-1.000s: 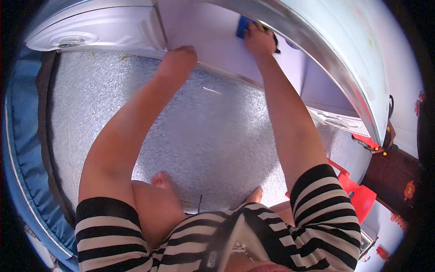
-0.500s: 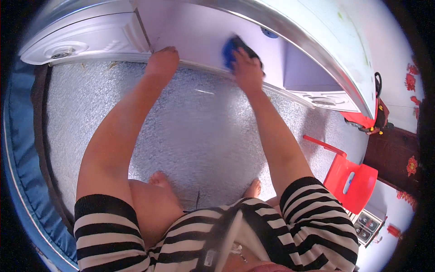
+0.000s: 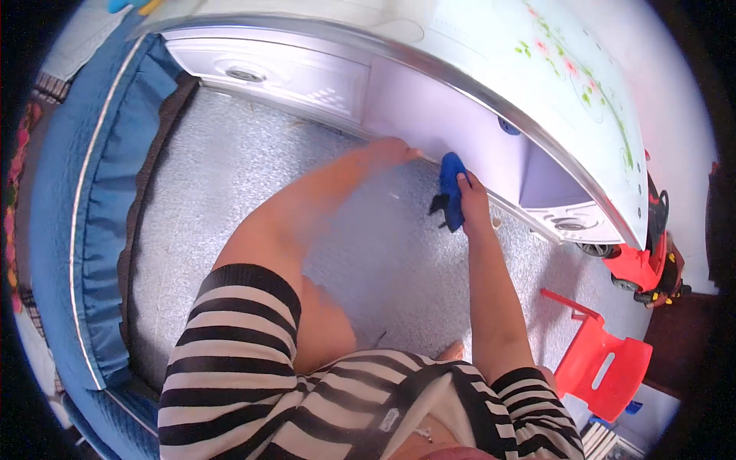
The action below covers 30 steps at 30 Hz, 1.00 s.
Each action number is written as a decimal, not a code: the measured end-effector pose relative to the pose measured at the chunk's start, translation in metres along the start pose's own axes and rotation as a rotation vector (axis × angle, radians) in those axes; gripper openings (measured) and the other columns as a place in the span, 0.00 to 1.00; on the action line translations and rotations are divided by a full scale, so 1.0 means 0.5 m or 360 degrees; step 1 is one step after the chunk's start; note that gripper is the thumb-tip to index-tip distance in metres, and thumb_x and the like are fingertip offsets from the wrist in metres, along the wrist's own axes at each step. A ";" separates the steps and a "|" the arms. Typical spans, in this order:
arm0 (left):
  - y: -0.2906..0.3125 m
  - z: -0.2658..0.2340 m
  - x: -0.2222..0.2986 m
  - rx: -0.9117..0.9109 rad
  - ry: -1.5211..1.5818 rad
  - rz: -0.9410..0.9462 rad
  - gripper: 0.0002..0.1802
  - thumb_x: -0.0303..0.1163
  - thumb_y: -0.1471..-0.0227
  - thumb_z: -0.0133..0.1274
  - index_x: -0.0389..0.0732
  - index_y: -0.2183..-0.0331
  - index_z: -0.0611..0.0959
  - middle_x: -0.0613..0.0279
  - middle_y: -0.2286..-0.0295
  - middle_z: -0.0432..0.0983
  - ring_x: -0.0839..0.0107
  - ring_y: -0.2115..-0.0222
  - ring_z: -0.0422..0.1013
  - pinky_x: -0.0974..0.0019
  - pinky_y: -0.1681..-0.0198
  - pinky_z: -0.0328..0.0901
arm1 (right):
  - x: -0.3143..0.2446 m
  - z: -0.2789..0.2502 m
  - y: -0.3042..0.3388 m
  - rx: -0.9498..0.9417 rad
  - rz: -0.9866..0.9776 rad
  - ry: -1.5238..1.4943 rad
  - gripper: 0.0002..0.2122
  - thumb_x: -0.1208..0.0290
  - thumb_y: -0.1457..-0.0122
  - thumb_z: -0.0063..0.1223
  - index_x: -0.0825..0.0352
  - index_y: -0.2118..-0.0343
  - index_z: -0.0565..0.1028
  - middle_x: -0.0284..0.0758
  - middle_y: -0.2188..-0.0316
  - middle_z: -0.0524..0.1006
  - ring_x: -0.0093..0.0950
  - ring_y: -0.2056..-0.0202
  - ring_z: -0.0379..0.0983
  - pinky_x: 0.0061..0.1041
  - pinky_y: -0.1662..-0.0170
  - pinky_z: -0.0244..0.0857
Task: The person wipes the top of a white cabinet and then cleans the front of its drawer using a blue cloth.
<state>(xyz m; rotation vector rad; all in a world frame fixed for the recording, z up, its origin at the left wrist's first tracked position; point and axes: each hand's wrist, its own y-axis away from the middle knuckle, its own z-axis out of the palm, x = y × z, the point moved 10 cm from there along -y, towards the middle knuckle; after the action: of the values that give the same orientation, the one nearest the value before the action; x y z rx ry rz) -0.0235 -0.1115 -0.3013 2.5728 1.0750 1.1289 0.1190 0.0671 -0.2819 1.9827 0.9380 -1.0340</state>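
My right hand grips a limp blue-and-black cloth, thumb on top, just in front of the white cabinet. The cloth's black ends hang on the side toward my left hand. My left hand is at the lower front edge of the cabinet's open compartment, a short way left of the cloth. Its fingers point right and are smeared by motion, so their grip does not show. Inside the compartment the surface is pale lilac.
Grey speckled floor lies below me. A bed with a blue ruffled cover stands on the left. To the right are a red plastic chair and a red toy car. A floral-patterned glass top covers the cabinet.
The cloth has come off the compartment surface and now hangs in my right hand at the front edge. My left hand has shifted right along that edge. The view has turned left.
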 end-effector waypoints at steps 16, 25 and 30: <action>0.473 -0.251 -0.104 0.1511 0.2140 -0.0363 0.26 0.40 0.43 0.57 0.35 0.47 0.77 0.55 0.57 0.80 0.62 0.57 0.76 0.60 0.49 0.68 | -0.741 -0.133 0.221 0.0520 -0.1918 0.0713 0.15 0.77 0.38 0.51 0.60 0.49 0.78 0.42 0.59 0.81 0.38 0.58 0.77 0.34 0.52 0.70; 0.296 -0.422 -0.044 0.2612 0.1079 -0.0281 0.45 0.43 0.38 0.43 0.17 0.37 0.47 0.30 0.34 0.44 0.42 0.31 0.37 0.47 0.29 0.30 | -0.799 0.037 -0.003 0.0069 -0.1646 0.0665 0.19 0.62 0.30 0.45 0.59 0.38 0.69 0.45 0.38 0.68 0.41 0.37 0.63 0.33 0.35 0.57; 0.360 -0.542 -0.273 0.2779 0.1434 -0.0362 0.45 0.46 0.40 0.36 0.16 0.37 0.48 0.30 0.33 0.41 0.47 0.30 0.36 0.55 0.27 0.29 | -0.766 0.040 -0.021 -0.0088 -0.1415 0.0680 0.21 0.62 0.29 0.40 0.61 0.35 0.65 0.41 0.32 0.60 0.36 0.31 0.56 0.31 0.31 0.49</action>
<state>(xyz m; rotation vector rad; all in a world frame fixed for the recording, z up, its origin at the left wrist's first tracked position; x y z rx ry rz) -0.1724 -0.3752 -0.1210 2.2095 3.7521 1.6913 -0.0571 -0.0496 0.0384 1.7663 2.1723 -0.9982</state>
